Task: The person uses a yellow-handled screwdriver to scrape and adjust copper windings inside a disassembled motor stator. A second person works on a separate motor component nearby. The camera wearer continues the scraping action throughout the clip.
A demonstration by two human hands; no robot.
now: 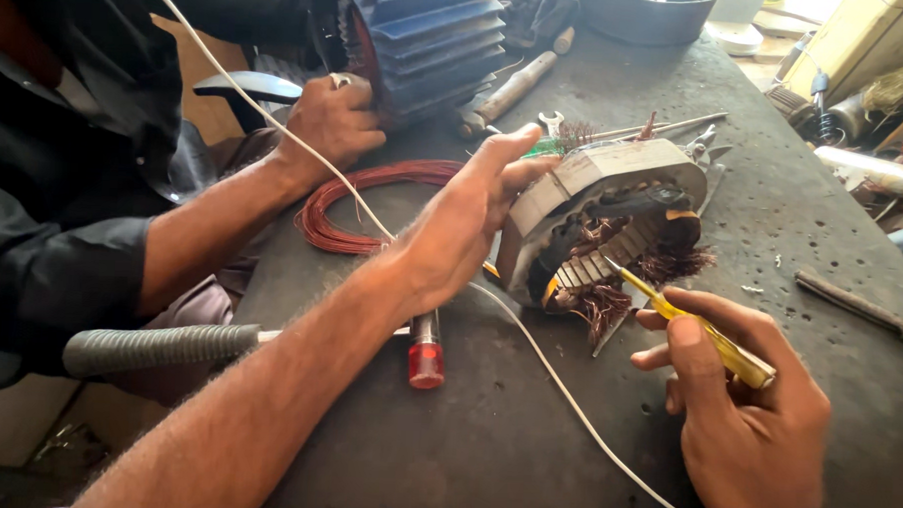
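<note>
A dark, pitted metal worktop (526,407) fills the view, littered with tools and wire scraps. Near its middle a motor stator (598,224) lies tipped on its side, its open bore showing frayed copper windings. The left hand (463,219) rests flat against the stator's outer shell, fingers spread and extended, thumb along the rim, steadying it rather than clasping. Just right of the stator, the right hand (751,415) pinches a yellow-handled screwdriver (684,322) between thumb and curled fingers, the tip pointing into the windings at the stator's lower edge. A red-capped tool (426,351) lies under the left wrist. A coil of red copper wire (358,206) sits toward the left edge, where another person's hand (331,120) grips a blue ribbed motor housing (424,38) at the far left corner
</note>
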